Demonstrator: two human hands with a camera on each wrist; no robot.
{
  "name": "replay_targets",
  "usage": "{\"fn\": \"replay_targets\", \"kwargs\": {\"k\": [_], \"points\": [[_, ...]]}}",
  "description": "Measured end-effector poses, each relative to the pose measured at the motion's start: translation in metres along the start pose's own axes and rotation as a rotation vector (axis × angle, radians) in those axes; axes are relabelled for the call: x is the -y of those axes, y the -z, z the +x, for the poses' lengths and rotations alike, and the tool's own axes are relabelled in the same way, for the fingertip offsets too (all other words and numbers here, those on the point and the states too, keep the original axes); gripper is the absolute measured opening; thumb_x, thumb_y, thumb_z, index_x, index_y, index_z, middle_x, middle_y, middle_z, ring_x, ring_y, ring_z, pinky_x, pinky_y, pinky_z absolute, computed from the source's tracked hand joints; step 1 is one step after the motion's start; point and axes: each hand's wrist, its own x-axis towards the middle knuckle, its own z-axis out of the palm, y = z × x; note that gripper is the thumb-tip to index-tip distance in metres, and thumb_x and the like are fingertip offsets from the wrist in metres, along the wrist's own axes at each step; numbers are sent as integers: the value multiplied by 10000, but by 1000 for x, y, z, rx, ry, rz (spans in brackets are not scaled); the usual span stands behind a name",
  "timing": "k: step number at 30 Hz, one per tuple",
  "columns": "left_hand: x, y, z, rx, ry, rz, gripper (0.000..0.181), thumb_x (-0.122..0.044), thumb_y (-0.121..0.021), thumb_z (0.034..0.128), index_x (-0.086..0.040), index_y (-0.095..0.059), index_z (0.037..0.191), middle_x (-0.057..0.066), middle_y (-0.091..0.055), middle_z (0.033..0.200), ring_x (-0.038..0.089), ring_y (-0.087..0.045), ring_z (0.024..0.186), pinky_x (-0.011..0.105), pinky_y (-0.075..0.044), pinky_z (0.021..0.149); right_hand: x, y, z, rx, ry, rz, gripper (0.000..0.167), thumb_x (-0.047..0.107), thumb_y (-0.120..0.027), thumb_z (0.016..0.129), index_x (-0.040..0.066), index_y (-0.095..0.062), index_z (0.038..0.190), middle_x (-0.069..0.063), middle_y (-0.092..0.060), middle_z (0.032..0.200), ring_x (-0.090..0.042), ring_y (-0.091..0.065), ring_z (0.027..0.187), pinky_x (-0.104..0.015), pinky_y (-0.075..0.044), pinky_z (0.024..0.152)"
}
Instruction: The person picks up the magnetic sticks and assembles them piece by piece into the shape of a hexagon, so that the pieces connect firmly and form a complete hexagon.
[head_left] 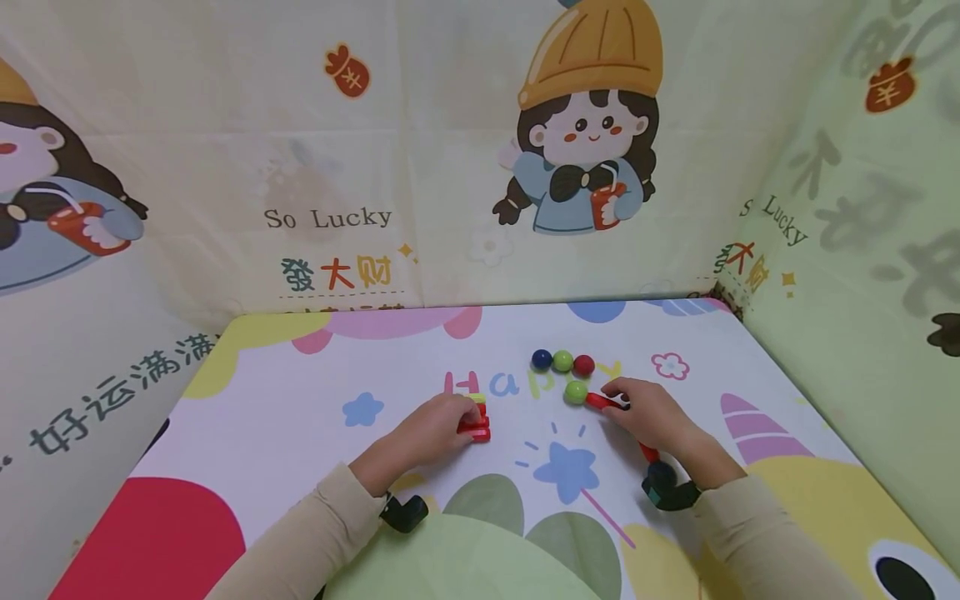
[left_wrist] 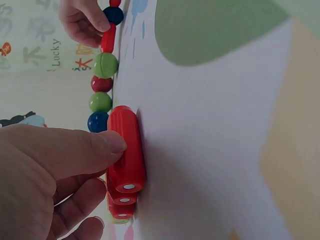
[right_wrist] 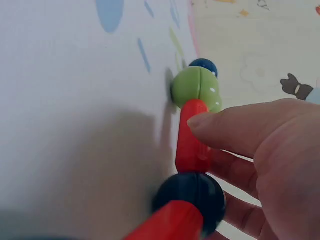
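My left hand (head_left: 438, 423) pinches a red magnetic rod (left_wrist: 127, 155) between thumb and fingers. That rod lies in a side-by-side row with other red rods and a yellow-green rod (head_left: 477, 398). My right hand (head_left: 654, 414) pinches another red rod (right_wrist: 192, 137), its thumb pressed on the side. One end of this rod meets a green ball (head_left: 576, 392); the other meets a dark blue ball (right_wrist: 212, 200). From the blue ball a further red rod (right_wrist: 167, 222) extends toward the right wrist. Part of this chain is hidden behind the right hand in the head view.
Behind the chain, a blue ball (head_left: 542, 360), a green ball (head_left: 562, 361) and a red ball (head_left: 583, 366) sit in a row. The table (head_left: 300, 467) has a printed cartoon cover. Printed cloth walls (head_left: 442, 167) stand at the back and sides.
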Motion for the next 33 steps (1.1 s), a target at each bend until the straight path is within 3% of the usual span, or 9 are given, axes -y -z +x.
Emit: {"fn": "replay_targets", "kwargs": {"k": [9,16,21,29,33], "points": [[-1,-2,-3,4,39,25,212,-87,-784,858,-37,-717,1053,40,-672,958,209,-590,899,354,-550,832,1,-8,4,6,-25,3,307,94,-722,903,18,-677,1197,-99,-680,1021,-259,-602,897,-465,-536,844],[-2,-3,-5,-40,-19,78,114,-84,-783,854,-68,-686,913,1,-624,829,187,-550,792,349,-528,760,1,-7,1,-6,-13,-11,271,84,-719,908,31,-691,1172,-94,-676,1008,-256,-586,879,-474,-528,839],[-2,-7,-5,-63,-39,132,144,-85,-786,849,-106,-644,843,-35,-565,761,165,-514,734,316,-496,700,-1,-6,-1,-6,-20,-10,269,85,-719,911,37,-690,1175,-98,-673,1016,-259,-581,881,-490,-522,850],[-6,-11,-5,-73,-30,194,127,-92,-779,852,-84,-677,929,-8,-626,849,168,-550,780,321,-531,748,-4,-6,-4,0,-23,-9,276,91,-724,913,46,-690,1183,-93,-669,1027,-253,-573,880,-490,-522,856],[-9,-11,-5,-87,-56,198,120,-92,-765,855,-90,-661,914,-15,-604,819,169,-540,770,317,-523,736,-5,-6,-5,-4,-26,0,272,93,-724,913,43,-690,1178,-91,-668,1020,-247,-571,872,-478,-528,844]]}}
